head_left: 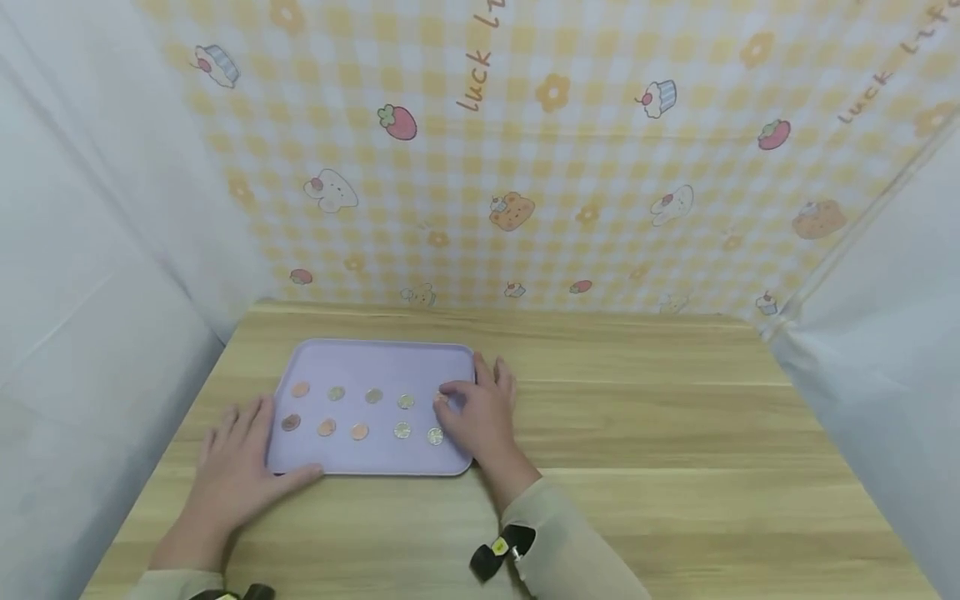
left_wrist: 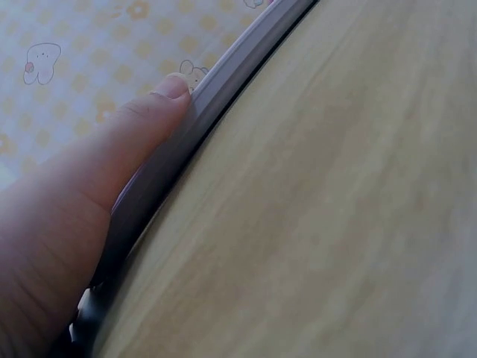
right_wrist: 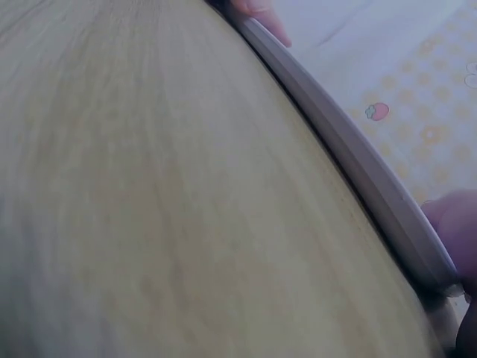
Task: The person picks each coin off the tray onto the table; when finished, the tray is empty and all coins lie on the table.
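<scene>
A lavender tray [head_left: 390, 365] lies on the wooden table with several coins in two rows, some copper-coloured and some paler. My right hand [head_left: 480, 417] reaches over the tray's right side; its thumb and index finger pinch a copper-coloured coin [head_left: 441, 397] at the right end of the far row. Just below that is a pale coin [head_left: 435, 436]. My left hand [head_left: 240, 467] rests at the tray's near left corner, fingers along its left side and thumb on the near rim. In the left wrist view the thumb [left_wrist: 141, 123] lies against the tray's edge [left_wrist: 223, 82].
The wooden table [head_left: 660, 450] extends to the right of the tray. A yellow checked cloth [head_left: 585, 167] with printed figures hangs behind it. White sheets [head_left: 82, 275] enclose the left and right sides. Dark straps [head_left: 498, 550] are on both wrists.
</scene>
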`<control>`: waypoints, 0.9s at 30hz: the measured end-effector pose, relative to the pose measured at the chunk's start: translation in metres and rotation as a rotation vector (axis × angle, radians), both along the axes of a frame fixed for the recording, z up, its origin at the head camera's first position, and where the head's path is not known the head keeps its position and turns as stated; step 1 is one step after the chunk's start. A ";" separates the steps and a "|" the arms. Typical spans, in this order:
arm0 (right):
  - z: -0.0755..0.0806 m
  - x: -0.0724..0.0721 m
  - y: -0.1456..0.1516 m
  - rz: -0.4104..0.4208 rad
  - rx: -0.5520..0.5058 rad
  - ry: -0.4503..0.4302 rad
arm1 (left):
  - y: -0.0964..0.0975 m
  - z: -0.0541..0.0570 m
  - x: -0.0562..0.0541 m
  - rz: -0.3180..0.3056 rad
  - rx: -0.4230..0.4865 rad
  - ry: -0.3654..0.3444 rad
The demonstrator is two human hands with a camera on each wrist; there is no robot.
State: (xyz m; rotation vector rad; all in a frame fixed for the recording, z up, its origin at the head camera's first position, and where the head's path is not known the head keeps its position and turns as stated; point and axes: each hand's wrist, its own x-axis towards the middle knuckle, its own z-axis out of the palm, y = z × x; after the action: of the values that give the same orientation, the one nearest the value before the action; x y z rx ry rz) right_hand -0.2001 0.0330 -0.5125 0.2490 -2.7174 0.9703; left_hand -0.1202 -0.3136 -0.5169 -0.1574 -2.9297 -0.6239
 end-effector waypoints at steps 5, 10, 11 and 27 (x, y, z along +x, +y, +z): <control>0.005 -0.004 -0.001 0.001 0.006 -0.112 | -0.001 -0.002 -0.001 0.002 0.003 0.012; 0.007 -0.007 0.000 0.015 -0.021 -0.183 | -0.001 -0.002 -0.002 0.001 0.002 0.022; 0.006 -0.007 0.000 0.015 -0.024 -0.185 | -0.001 -0.001 -0.002 -0.001 0.000 0.019; -0.003 -0.001 0.002 0.184 -0.057 0.089 | -0.001 -0.004 -0.002 -0.010 -0.010 0.006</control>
State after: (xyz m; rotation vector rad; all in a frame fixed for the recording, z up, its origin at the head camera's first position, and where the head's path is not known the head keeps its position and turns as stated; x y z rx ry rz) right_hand -0.2014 0.0346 -0.5154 0.5266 -2.6166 1.0568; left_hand -0.1224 -0.3145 -0.5210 -0.1746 -2.9281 -0.6093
